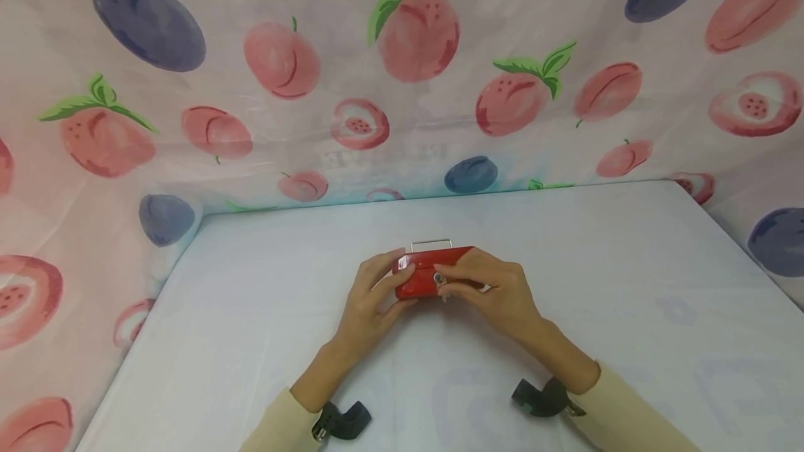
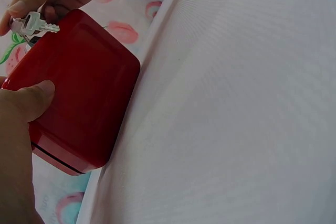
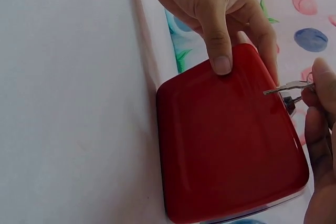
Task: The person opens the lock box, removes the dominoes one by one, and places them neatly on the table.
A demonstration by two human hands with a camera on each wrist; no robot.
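A small red metal cash box (image 1: 416,289) with a thin wire handle (image 1: 431,240) is on the white table between both hands. My left hand (image 1: 370,291) grips its left side, the thumb (image 2: 41,98) lying on the red face. At the lock (image 3: 290,104) on the box's front, my right hand (image 1: 496,284) pinches a key between thumb and fingers. A second silver key (image 3: 289,86) dangles beside it, also showing in the left wrist view as a loose key (image 2: 39,24). The pinched key's blade is hidden.
The white-covered table (image 1: 251,340) spreads out around the box. Behind it hangs a fruit-printed cloth (image 1: 283,138), which also drops along the left and right sides. Dark wrist mounts (image 1: 540,397) sit at both sleeves.
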